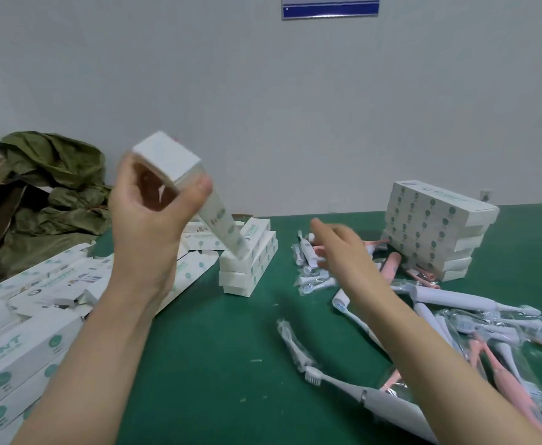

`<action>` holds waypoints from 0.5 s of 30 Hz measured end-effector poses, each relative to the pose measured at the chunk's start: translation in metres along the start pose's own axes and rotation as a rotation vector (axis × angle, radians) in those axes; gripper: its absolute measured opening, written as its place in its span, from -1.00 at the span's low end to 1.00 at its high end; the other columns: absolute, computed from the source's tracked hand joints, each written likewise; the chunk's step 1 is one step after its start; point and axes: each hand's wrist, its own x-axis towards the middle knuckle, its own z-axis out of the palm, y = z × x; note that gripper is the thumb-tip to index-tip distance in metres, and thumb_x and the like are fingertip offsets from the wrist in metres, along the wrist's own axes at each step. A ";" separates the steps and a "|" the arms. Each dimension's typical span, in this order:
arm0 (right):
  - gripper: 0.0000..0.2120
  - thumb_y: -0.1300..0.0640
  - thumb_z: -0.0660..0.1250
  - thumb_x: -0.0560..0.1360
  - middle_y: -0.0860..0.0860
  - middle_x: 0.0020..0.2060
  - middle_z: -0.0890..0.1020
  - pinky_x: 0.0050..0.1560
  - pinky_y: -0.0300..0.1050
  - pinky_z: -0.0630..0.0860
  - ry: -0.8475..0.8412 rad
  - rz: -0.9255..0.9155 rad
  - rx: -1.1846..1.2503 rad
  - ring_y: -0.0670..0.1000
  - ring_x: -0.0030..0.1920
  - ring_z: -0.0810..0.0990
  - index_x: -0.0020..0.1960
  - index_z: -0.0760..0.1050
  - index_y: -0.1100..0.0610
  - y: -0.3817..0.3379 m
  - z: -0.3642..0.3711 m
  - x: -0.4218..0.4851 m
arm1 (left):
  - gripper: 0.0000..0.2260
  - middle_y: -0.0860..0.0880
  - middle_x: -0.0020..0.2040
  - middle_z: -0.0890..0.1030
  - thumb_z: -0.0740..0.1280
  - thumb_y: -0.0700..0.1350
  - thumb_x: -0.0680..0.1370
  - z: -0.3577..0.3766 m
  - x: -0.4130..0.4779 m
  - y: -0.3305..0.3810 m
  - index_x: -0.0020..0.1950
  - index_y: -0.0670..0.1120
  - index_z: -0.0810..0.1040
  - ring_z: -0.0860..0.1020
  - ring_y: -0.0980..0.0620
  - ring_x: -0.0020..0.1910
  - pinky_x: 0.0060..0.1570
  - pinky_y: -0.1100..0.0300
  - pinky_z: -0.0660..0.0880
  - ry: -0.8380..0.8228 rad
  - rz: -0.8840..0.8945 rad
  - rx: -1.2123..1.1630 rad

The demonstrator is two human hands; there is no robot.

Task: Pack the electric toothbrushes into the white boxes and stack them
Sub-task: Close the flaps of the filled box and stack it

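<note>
Left hand [154, 213] grips white box [167, 162], raised and tilted, probably for loading. Right hand [337, 248] blurred, looks loosely open, empty, reaching over wrapped brush heads [308, 277] — electric toothbrushes [449, 298] just right of it.

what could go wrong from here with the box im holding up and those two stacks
1. The left hand holds the white box tilted, with its grip near the upper end. The lower end hangs close to the short stack and might knock it.
2. The tall stack has its boxes offset. The right hand reaching nearby, or another box added on top, could topple it.
</note>
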 end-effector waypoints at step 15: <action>-0.78 0.19 0.36 0.49 0.15 -0.03 0.62 -0.11 -0.14 0.52 0.263 0.054 0.317 0.03 -0.11 0.55 0.10 0.55 0.26 0.023 -0.021 0.015 | -0.51 0.03 0.25 0.39 0.47 -0.26 0.40 -0.008 -0.016 -0.064 0.24 0.06 0.42 0.40 0.22 0.19 0.30 0.27 0.28 -0.010 -0.323 0.543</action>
